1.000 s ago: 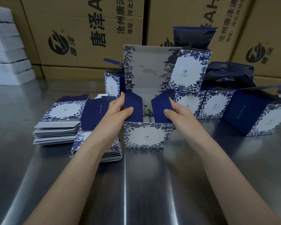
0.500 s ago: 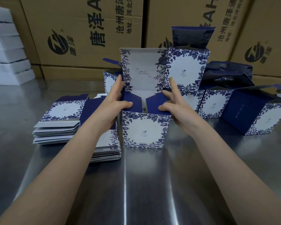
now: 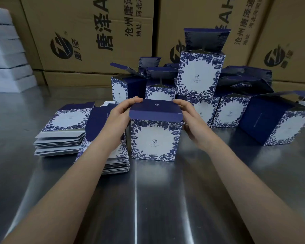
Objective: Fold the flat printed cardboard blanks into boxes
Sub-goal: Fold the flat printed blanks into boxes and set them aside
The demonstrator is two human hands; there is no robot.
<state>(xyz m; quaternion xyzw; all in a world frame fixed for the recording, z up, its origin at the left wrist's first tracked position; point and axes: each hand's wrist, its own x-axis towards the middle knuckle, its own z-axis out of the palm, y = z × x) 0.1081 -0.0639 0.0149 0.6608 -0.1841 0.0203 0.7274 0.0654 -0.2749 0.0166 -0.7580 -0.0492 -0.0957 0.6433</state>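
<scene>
Cardboard: seeming light, stiff at creases, easily dented. Pinching ends of lid (image 3: 155,110) on box (image 3: 155,140) with left hand (image 3: 121,117) and right hand (image 3: 189,115), fingers curling round edges.

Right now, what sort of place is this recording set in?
Likely a packing or warehouse workroom: large brown shipping cartons stacked along the back, a steel worktable, and stacks of flat printed blanks beside many folded blue-and-white boxes.
</scene>
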